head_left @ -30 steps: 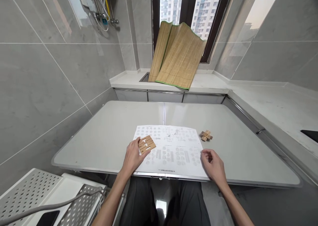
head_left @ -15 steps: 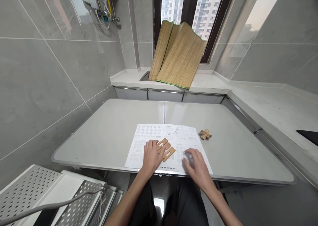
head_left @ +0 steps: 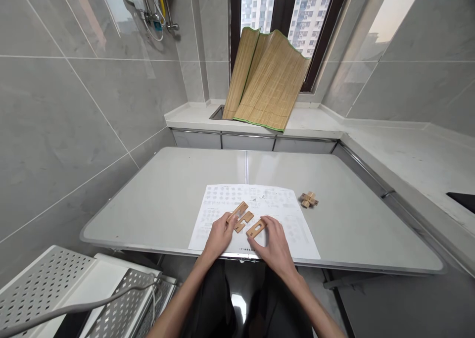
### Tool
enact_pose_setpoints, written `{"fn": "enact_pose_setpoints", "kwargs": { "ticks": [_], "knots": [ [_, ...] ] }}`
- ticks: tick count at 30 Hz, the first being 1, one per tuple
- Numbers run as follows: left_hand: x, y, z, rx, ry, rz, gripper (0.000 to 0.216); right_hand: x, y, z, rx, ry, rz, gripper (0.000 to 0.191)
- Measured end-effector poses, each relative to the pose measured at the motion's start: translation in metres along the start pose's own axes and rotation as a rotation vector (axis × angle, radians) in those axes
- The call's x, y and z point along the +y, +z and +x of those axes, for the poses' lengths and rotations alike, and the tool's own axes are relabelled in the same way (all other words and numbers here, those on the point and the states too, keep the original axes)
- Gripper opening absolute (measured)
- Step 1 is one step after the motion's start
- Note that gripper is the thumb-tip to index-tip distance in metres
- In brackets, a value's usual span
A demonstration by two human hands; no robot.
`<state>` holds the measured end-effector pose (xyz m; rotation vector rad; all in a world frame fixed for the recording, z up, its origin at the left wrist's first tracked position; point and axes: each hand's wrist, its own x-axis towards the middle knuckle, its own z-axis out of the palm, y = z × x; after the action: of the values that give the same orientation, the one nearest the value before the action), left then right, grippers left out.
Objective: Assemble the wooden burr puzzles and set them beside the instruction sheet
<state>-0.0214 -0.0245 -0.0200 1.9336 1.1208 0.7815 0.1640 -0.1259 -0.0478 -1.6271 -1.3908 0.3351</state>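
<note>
Wooden puzzle pieces lie on a printed instruction sheet (head_left: 256, 214) near the front edge of the grey bench (head_left: 166, 189), between the person's two hands. The left hand (head_left: 218, 236) rests on the sheet with its fingertips on a long slotted strip (head_left: 238, 211), whose long axis runs diagonally, from near-left up toward far-right. Just beside that strip, and possibly touching it, lies a notched middle piece (head_left: 244, 220) on much the same slant; no finger is clearly on it. The right hand (head_left: 272, 241) has thumb and forefinger pinched on a shorter slotted piece (head_left: 256, 227), which also slants up to the right and sits just right of the middle piece, apart from it by a thin gap. So the left grip is an open, flat-fingered press rather than a closed pinch, though at this size the thumb's contact is hard to make out, while the right grip is closed on its piece. The loose middle piece lies nearer the left hand's fingers. Well apart, off the sheet to the far right, an assembled wooden cross puzzle (head_left: 308, 199) stands on the bench. A rolled bamboo mat (head_left: 265, 80) leans against the window behind.
</note>
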Motion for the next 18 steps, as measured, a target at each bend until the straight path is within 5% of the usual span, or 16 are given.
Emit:
{"fn": "enact_pose_setpoints", "kwargs": {
  "ticks": [4,8,18],
  "knots": [
    [0.005,-0.009,-0.01,-0.213,-0.139,-0.454,0.052,-0.001,-0.02,0.006,-0.026,0.218,0.414,0.062],
    [0.017,-0.01,-0.017,-0.398,-0.285,-0.775,0.054,-0.011,-0.027,0.014,-0.093,0.211,0.768,0.063],
    [0.038,-0.027,-0.024,-0.507,-0.357,-0.775,0.047,-0.021,-0.046,0.016,-0.379,0.049,0.789,0.066]
  ]
}}
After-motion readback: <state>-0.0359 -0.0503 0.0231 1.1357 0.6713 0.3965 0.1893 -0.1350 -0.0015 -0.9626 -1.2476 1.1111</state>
